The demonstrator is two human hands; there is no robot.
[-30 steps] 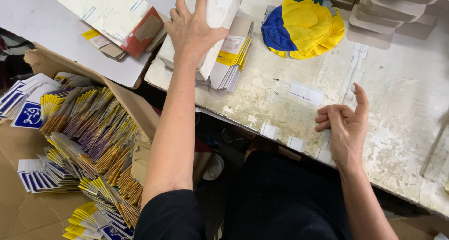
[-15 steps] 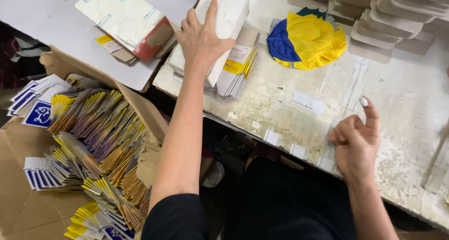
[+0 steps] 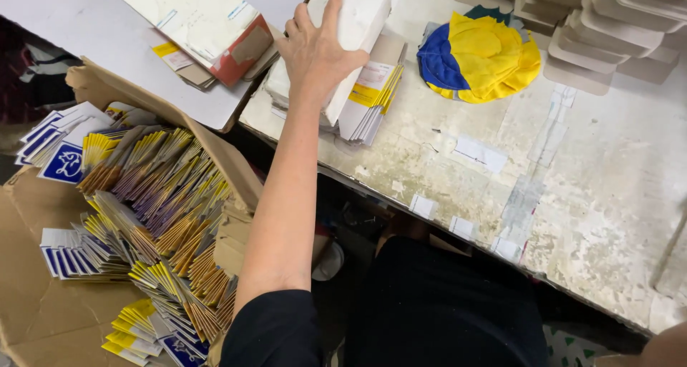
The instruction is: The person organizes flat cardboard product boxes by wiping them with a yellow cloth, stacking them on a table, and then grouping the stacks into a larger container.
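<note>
Grip: left hand (image 3: 315,49) clasps white packet (image 3: 354,31) | arm outstretched | right hand unseen

I worked in a packing workshop: a worn, tape-marked surface (image 3: 572,195), a cardboard box (image 3: 50,310) full of flat printed cartons (image 3: 157,202), and stacked grey trays (image 3: 608,31).

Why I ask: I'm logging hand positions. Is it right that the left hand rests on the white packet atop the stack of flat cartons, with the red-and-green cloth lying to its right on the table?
Not quite. In the head view the left hand does rest on the white packet atop the stack of flat cartons, but the cloth to its right on the table is blue and yellow, not red and green.
</note>
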